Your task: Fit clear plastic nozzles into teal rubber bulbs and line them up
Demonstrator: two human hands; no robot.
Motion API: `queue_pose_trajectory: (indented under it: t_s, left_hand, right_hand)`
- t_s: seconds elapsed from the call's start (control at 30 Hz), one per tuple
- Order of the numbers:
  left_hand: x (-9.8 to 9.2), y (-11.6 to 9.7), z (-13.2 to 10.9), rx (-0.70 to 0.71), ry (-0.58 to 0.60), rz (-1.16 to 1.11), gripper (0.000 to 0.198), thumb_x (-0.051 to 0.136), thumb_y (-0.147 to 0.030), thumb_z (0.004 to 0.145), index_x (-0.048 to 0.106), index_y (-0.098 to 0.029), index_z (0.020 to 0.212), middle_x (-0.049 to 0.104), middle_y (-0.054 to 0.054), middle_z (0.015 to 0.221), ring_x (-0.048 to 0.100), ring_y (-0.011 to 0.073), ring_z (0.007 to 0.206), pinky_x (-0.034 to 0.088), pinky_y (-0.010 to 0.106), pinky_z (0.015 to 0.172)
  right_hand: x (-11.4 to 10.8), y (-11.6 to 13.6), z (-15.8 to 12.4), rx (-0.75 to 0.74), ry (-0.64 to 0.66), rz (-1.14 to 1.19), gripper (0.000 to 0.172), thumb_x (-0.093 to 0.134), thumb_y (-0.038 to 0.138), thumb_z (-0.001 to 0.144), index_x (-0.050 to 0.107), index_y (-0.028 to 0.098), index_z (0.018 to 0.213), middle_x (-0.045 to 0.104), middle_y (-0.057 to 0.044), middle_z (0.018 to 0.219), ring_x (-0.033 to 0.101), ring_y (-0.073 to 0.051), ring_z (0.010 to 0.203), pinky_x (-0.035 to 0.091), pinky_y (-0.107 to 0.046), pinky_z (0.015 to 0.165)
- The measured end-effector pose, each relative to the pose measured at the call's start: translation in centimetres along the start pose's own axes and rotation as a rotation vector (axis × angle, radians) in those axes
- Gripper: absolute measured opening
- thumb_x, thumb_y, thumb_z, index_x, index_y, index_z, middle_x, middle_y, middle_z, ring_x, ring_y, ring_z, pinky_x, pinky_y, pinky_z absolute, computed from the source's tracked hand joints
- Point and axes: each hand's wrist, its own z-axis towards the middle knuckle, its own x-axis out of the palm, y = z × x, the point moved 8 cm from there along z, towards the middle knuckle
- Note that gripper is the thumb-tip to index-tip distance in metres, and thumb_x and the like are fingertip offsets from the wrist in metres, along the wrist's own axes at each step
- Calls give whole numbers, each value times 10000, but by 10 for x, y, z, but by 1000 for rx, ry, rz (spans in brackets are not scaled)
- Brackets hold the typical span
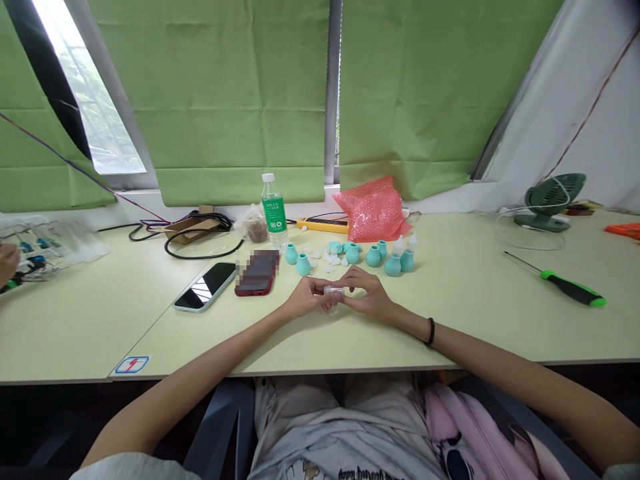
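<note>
Between my two hands, just above the table, is a small clear plastic cylinder (334,291) lying sideways. My left hand (306,297) pinches its left end, and my right hand (369,295) grips the right end with bent fingers. Beyond the hands stand several turquoise bulb-shaped pieces (373,256) with open necks. Two bulbs at the right (393,265) carry translucent pointed tips (398,246). Small white and clear pieces (331,259) lie scattered among the bulbs. The cylinder's exact kind is too small to make out.
Left of my hands lie a red-cased phone (257,273) and a light-cased phone (206,287). Behind stand a water bottle (275,212) and a pink bubble-wrap bag (376,210). To the right are a screwdriver (565,283) and a green fan (550,200). Another person's hand (8,263) shows far left.
</note>
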Motion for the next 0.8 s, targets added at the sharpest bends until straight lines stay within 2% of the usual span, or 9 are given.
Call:
queue_pose_trajectory:
  t_s: [0.13,0.27,0.33,0.4,0.47,0.53,0.63,0.7,0.8]
  left_hand:
    - [0,-3,-1,43,-12,81,313,524,-371,690,604,-75,755,553,33,550,502,84,492,417,205,509]
    - [-6,2,2,35,-42,25,330,514,-387,692,594,-70,735,547,36,555,490,80,472,412,204,473]
    - [-10,6,3,11,-74,-26,339,525,-389,682,588,-62,744,553,46,579,487,80,470,415,210,461]
    - [-11,9,4,-15,-84,-85,339,543,-379,670,582,-58,773,563,55,608,499,85,490,429,222,480]
    - [-11,12,4,-40,-77,-149,343,567,-363,653,572,-65,824,579,67,663,525,99,543,448,243,526]
    - [-12,13,5,-57,-81,-210,371,602,-338,624,551,-83,888,593,82,739,547,121,631,458,266,582]
    - [-14,14,5,-53,-104,-240,416,655,-296,564,536,-101,912,592,96,829,543,140,722,452,278,629]
    - [-16,13,5,-32,-123,-205,398,674,-274,538,548,-102,874,583,90,842,530,135,737,437,262,643]
    - [-20,11,5,-12,-161,-111,360,677,-270,532,566,-106,833,566,55,782,503,110,698,408,227,631]
  right_hand:
    - [0,6,2,-54,38,-35,236,583,279,655,602,244,888,480,-27,741,475,-116,665,426,-256,550]
    - [-7,0,14,-45,159,-108,444,576,355,643,492,204,1052,484,-68,908,476,-153,800,435,-276,619]
    - [-20,-17,26,15,130,-247,453,519,380,681,449,181,1081,469,-93,992,449,-181,883,423,-297,661]
    - [-32,-38,39,72,80,-494,484,488,404,687,437,136,1088,463,-122,1028,401,-227,954,376,-356,738]
    - [-34,-64,48,163,133,-784,521,470,437,679,452,103,1078,451,-161,1064,346,-297,995,311,-436,760]
    - [-29,-89,52,248,261,-991,456,433,435,698,525,82,973,497,-182,990,342,-333,975,247,-495,757]
    - [-17,-110,48,299,444,-1095,301,401,307,727,571,79,825,554,-176,846,390,-313,912,205,-500,754]
    - [-14,-110,45,286,458,-1072,250,400,241,719,554,85,840,566,-165,821,415,-291,883,216,-469,745]
    - [-17,-105,43,279,399,-965,225,421,258,707,526,115,844,575,-134,796,444,-265,841,242,-416,722]
